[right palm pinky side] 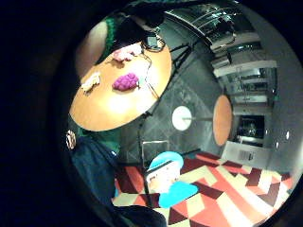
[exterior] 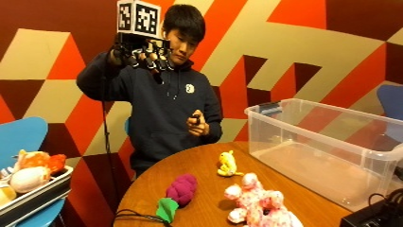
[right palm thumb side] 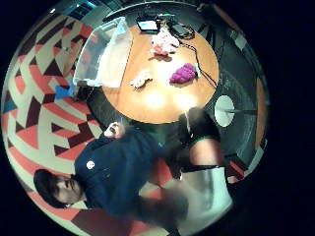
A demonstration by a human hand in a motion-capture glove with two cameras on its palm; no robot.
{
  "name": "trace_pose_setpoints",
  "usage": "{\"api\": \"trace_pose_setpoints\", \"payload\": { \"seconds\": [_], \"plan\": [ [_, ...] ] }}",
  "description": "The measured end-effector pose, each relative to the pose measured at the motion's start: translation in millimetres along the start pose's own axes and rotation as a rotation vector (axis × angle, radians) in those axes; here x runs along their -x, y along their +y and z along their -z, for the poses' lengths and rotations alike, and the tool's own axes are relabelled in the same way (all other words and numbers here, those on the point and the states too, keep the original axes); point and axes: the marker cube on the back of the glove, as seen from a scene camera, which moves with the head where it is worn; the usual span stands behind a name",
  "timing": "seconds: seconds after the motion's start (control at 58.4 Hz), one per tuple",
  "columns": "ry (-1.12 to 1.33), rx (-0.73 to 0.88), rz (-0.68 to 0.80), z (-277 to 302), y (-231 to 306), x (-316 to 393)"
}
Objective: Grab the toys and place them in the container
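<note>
My gloved right hand (exterior: 144,53) is raised beside the person's head, well above the round wooden table (exterior: 205,158), with fingers hanging relaxed and nothing in them. Three toys lie on the table: a purple grape plush with a green leaf (exterior: 182,188) (right palm pinky side: 125,81) (right palm thumb side: 182,73), a small yellow plush (exterior: 226,164) (right palm pinky side: 90,82) (right palm thumb side: 141,78), and a pink and white plush (exterior: 258,202) (right palm pinky side: 126,53) (right palm thumb side: 164,43). A clear plastic container (exterior: 284,126) (right palm thumb side: 101,56) stands on the table's right side.
The person's bare left hand (exterior: 197,124) holds a small black thing at chest height. A black device with cables (exterior: 376,215) sits at the table's near right edge. To the left, a tray of other plush toys (exterior: 30,178) rests on a blue chair (exterior: 19,135).
</note>
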Motion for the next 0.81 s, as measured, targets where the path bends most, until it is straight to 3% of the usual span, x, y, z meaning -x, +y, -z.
{"api": "trace_pose_setpoints", "payload": {
  "seconds": [0.377, 0.805],
  "plan": [
    [-0.069, 0.048, 0.043, -27, -36, -10],
    [0.032, 0.203, 0.093, -93, -109, -34]
  ]
}}
